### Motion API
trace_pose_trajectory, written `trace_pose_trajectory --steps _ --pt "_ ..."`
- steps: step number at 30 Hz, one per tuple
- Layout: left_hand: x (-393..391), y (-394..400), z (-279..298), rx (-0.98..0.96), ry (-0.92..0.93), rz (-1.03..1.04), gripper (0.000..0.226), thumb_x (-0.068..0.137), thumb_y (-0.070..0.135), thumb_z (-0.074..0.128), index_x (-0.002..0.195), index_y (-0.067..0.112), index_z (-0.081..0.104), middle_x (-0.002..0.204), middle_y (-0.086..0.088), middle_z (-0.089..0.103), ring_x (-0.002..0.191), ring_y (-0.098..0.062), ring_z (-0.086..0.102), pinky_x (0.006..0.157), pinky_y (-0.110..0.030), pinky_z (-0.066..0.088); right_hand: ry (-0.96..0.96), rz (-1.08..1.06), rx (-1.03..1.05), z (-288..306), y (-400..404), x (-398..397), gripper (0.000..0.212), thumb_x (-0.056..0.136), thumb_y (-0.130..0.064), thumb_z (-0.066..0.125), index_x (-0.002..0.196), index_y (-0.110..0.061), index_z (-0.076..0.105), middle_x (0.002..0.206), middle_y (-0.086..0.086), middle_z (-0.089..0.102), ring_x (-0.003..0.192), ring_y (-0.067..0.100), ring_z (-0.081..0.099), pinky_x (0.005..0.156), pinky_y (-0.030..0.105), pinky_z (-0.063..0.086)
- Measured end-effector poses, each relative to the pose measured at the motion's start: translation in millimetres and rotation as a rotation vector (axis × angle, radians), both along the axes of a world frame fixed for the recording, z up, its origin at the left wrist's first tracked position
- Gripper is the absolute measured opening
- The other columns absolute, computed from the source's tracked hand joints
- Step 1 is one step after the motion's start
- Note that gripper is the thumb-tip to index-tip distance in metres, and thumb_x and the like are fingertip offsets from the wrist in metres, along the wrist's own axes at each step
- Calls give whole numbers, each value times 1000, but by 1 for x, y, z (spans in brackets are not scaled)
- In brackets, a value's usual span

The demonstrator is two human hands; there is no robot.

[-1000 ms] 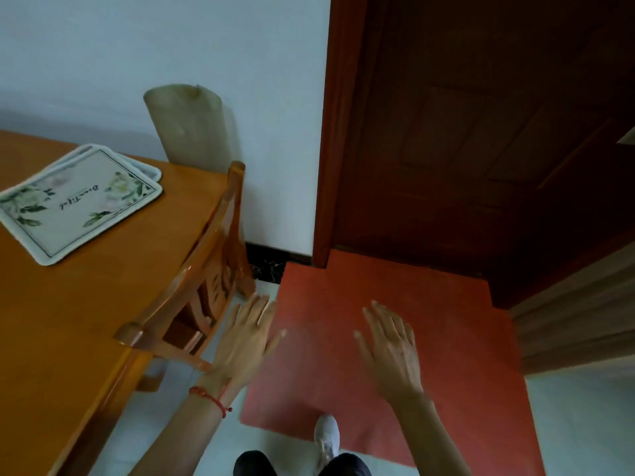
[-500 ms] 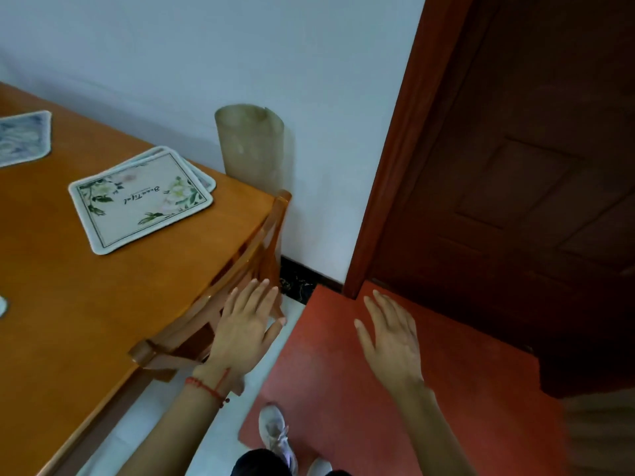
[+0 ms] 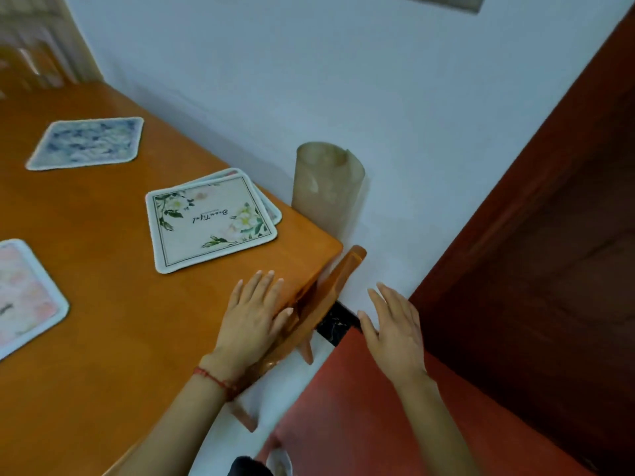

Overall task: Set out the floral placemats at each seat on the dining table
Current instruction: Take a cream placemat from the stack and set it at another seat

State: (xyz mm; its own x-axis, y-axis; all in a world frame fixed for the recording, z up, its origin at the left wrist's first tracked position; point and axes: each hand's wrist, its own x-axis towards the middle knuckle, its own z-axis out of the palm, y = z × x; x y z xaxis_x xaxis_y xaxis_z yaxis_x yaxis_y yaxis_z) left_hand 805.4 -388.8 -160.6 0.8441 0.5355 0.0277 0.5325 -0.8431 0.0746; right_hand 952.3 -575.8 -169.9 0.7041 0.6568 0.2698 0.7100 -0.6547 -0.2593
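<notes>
- Lying flat on the wooden counter, left of the stacked placemats, are a pink placemat and, farther back, a blue placemat.
- The stack sits near the counter's corner, green-flowered mat on top, another peeking out beneath; they look thin, light and floppy, best lifted by pinching a near edge or corner.
- The left hand hovers just right of the stack, fingers spread, holding nothing.
- The right hand, farther right and off the counter, is likewise spread and empty.

Bare forearms; red string bracelet on left wrist.
</notes>
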Motion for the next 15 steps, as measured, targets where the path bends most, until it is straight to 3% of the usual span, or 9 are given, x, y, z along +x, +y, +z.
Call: trace_pose_trajectory --steps 8,13,15 --pt "-15 61 -9 -50 21 152 75 92 56 2 127 12 53 131 -10 56 125 -28 49 101 -48 37 45 132 9 9 79 12 50 90 -42 35 123 -11 56 130 10 56 121 26 51 104 33 32" --pt "-21 91 -12 -81 -2 262 82 89 59 -5 132 12 47 138 -11 49 132 -28 41 107 -47 30 42 233 8 12 128 22 50 89 -42 37 122 -9 58 128 12 57 118 29 54 97 43 42" --pt "-22 102 -13 -73 2 306 79 91 57 -1 129 11 51 134 -13 53 128 -29 46 103 -48 35 47 274 5 11 147 27 50 89 -42 37 122 -10 57 129 12 57 119 28 52 98 40 39"
